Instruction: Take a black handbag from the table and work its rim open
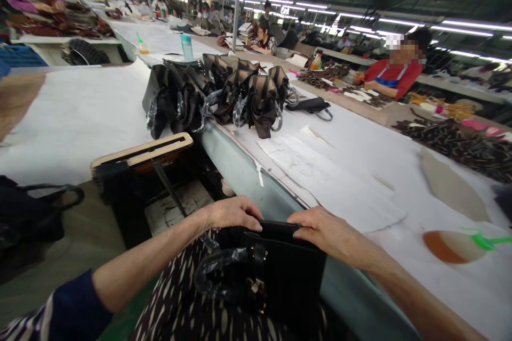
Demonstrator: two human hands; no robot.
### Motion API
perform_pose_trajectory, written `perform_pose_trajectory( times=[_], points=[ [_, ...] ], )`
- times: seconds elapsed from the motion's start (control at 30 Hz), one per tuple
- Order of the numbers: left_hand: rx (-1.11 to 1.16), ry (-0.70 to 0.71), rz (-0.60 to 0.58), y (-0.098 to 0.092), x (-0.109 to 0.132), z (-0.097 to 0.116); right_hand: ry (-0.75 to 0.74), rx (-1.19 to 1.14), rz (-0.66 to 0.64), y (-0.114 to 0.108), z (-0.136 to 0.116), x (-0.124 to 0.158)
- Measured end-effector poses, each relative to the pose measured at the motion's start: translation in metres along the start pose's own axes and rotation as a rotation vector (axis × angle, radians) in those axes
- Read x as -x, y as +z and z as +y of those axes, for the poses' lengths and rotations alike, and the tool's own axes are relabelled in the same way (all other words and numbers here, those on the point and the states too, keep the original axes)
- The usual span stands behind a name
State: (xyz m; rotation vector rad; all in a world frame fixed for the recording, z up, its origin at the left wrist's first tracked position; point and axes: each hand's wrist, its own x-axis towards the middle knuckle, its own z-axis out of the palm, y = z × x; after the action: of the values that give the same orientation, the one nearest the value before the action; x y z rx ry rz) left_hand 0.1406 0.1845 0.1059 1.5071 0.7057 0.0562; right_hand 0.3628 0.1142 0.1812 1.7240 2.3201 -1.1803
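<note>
A black handbag (296,272) rests on my lap, with its handle (220,266) wrapped in clear plastic and hanging to the left. My left hand (234,213) pinches the bag's top edge near its left part. At the right end of the same edge, my right hand (320,224) grips between thumb and fingers. Metal fittings show on the bag's side below my left hand. The bag's bottom runs out of view, and its inside is hidden.
Several black bags (248,96) stand on the white-covered table (340,170). A glue bottle (456,245) with a green nozzle lies at the right. A padded stand (144,152) is at the left. A person in red (404,72) sits across the table.
</note>
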Motion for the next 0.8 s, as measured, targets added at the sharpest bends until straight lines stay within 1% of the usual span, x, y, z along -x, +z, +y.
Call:
perform_pose_trajectory(
  times=[0.1, 0.27, 0.37, 0.47, 0.57, 0.73, 0.8],
  points=[
    [0.068, -0.051, -0.012, -0.004, -0.003, 0.002, 0.017, -0.025, -0.016, 0.000, 0.006, -0.002],
    [0.098, -0.053, -0.020, -0.003, -0.006, 0.006, 0.032, -0.039, -0.016, 0.000, 0.012, -0.003],
    [0.000, -0.019, 0.020, 0.000, -0.006, 0.010, 0.059, 0.039, 0.024, -0.001, 0.008, -0.005],
    [-0.117, 0.059, 0.058, 0.005, -0.006, 0.014, 0.086, 0.201, 0.086, 0.000, 0.000, -0.008],
    [-0.201, 0.112, 0.085, 0.010, -0.005, 0.018, 0.065, 0.301, 0.108, 0.003, -0.007, -0.013],
    [-0.270, 0.168, 0.127, 0.015, -0.001, 0.022, -0.005, 0.275, 0.089, 0.009, -0.012, -0.022],
    [-0.249, 0.165, 0.102, 0.013, 0.001, 0.022, -0.035, 0.240, 0.083, 0.009, -0.012, -0.023]
  ],
)
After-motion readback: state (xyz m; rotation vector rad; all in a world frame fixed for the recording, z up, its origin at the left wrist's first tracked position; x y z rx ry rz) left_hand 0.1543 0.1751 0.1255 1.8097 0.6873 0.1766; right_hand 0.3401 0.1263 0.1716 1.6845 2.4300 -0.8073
